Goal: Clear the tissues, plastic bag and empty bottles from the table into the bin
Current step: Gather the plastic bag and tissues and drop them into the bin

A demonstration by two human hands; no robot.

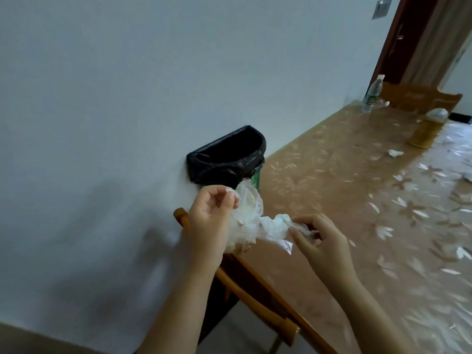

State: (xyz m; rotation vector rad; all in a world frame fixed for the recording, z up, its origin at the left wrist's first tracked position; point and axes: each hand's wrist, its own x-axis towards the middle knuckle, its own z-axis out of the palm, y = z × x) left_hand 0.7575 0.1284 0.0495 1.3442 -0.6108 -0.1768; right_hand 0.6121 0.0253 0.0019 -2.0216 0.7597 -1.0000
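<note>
A crumpled clear plastic bag [249, 215] with white tissue bunched in it hangs over the table's near-left edge. My left hand [208, 221] pinches its upper left part. My right hand [320, 237] grips its twisted right end. The bin [227, 159], lined with a black bag, stands against the wall just beyond and above the hands, its mouth open. A clear empty bottle [373, 93] stands at the table's far end. One small white tissue [395, 153] lies on the table farther back.
The table [332, 175] has a glossy brown floral cover. A yellowish jar [426, 131] with a clear lid stands far right. A wooden chair back [245, 292] sits under my arms, another chair [419, 97] at the far end. White wall on the left.
</note>
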